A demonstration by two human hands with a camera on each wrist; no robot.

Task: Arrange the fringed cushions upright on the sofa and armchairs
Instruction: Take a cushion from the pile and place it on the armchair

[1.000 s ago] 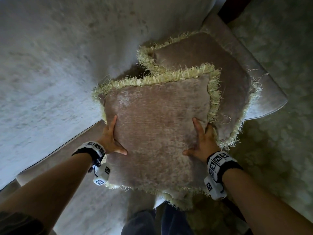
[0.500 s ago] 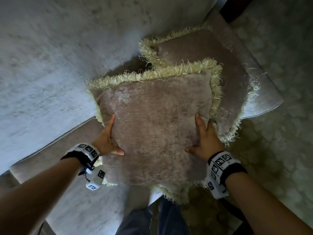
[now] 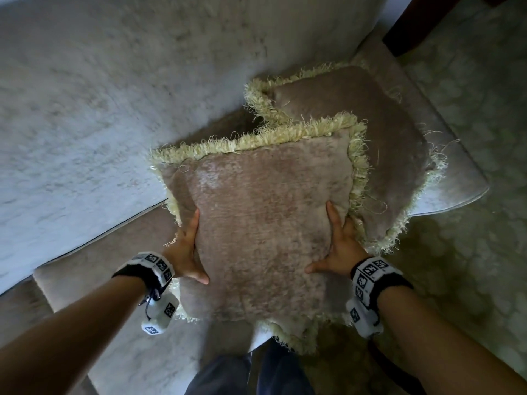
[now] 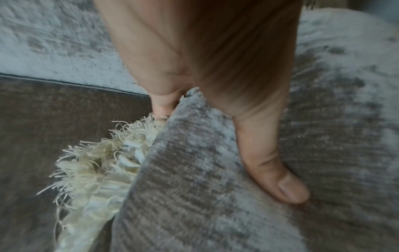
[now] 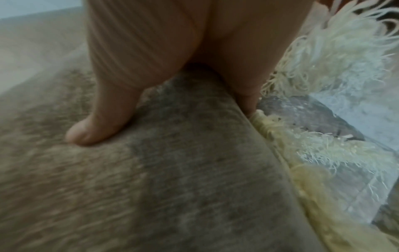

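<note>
I hold a taupe velvet cushion [image 3: 262, 223] with a cream fringe between both hands over the sofa seat. My left hand [image 3: 186, 249] grips its left edge, thumb [image 4: 278, 179] on the front face and fingers tucked behind by the fringe [image 4: 97, 167]. My right hand [image 3: 340, 246] grips the right edge the same way, thumb [image 5: 97, 126] on the front. A second fringed cushion [image 3: 379, 132] lies flat on the seat behind and to the right, partly covered by the held one.
The pale grey sofa back [image 3: 114, 95] fills the upper left. The seat edge [image 3: 456, 192] ends at the right, with patterned floor [image 3: 470, 266] beyond. A dark wooden piece [image 3: 413, 21] stands at the top right. My legs [image 3: 256, 374] are at the bottom.
The held cushion has shifted a little toward me and to the left with both hands, still gripped at its sides. The rear cushion has not moved.
</note>
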